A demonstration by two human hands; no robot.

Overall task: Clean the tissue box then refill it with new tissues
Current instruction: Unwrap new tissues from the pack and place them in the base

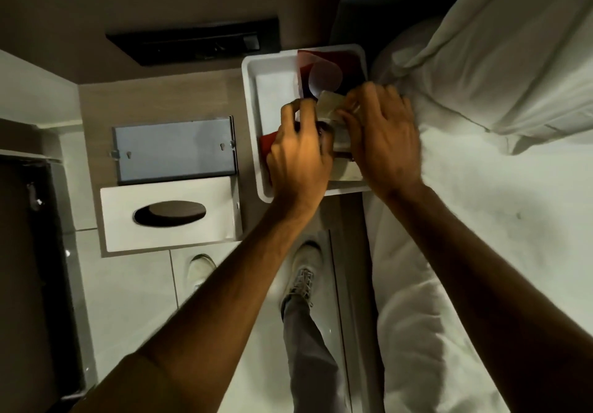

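From the head camera, take the white tray (253, 98) as the landmark. Both hands work inside it: the left hand (296, 156) and the right hand (383, 136) are each closed on a pale pack of tissues (333, 108), fingers curled round its near edges, apparently lifting or opening it. Red sheets (349, 63) lie at the tray's far end, one curled upward. To the left of the tray, on the wooden shelf (96, 104), the tissue box sits open in two hinged parts: the grey empty base (173, 149) farther away and the white lid with its oval slot (170, 213) nearer the person. To the right of the tray lies the white bed (481, 220).

The step in hand looks like readying the refill. To do it well, keep the stack square between both palms, avoid crushing the edges, and carry it level leftward so it drops flat into the base.
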